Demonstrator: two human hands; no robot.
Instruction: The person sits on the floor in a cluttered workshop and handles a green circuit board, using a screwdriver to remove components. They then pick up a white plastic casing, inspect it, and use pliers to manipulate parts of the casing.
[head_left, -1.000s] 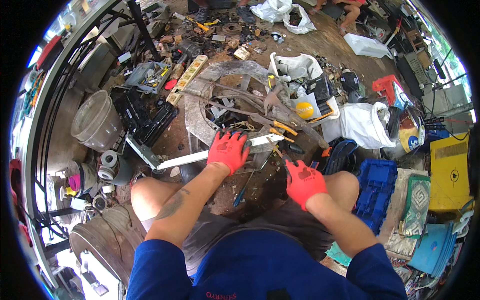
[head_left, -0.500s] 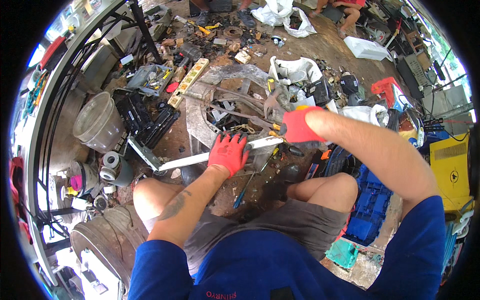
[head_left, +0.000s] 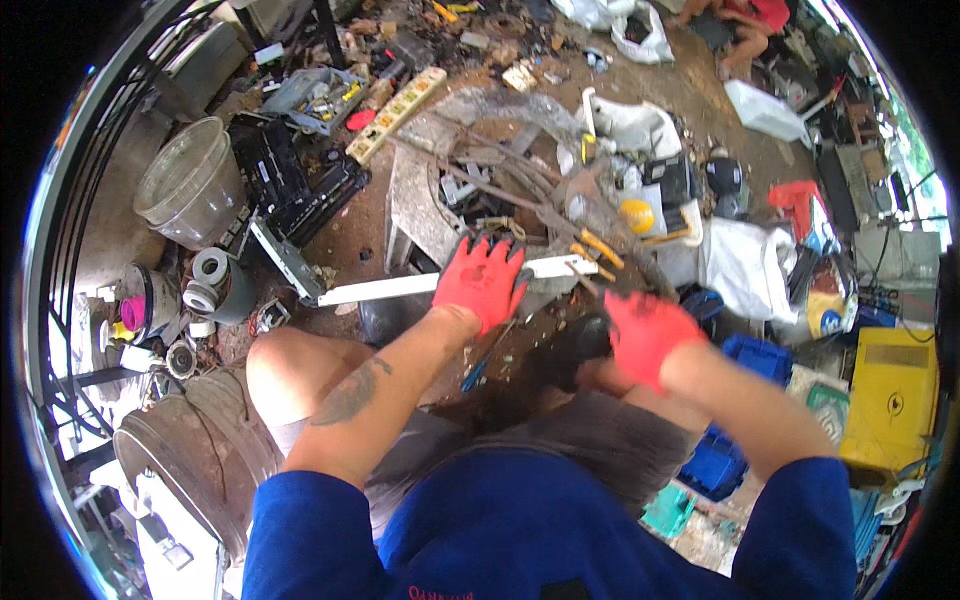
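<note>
A long, narrow white bar [head_left: 385, 289] lies slantwise in front of my knees. My left hand [head_left: 482, 284], in a red glove with dark fingertips, grips it near its right half, fingers over the far edge. My right hand [head_left: 652, 338], also red-gloved and smeared by motion, is closed just right of the bar's right end. A thin brownish piece [head_left: 584, 279] sticks out from its fingers toward the bar; its kind cannot be made out. Orange-handled tools [head_left: 602, 249] lie just beyond that end. Behind the bar stands a worn grey metal frame [head_left: 415, 215].
A clear plastic bucket [head_left: 190, 190] and black plastic parts [head_left: 265, 180] stand left. A long pale strip with square openings [head_left: 397, 117] lies beyond the frame. Right are a white sack [head_left: 745, 268], a blue tool case [head_left: 715, 462] and a yellow case [head_left: 890, 395]. Another person [head_left: 745, 35] sits far right.
My right hand has drawn back toward me and to the right, away from the bar's end. My left hand stays on the bar. The whole view has shifted a little.
</note>
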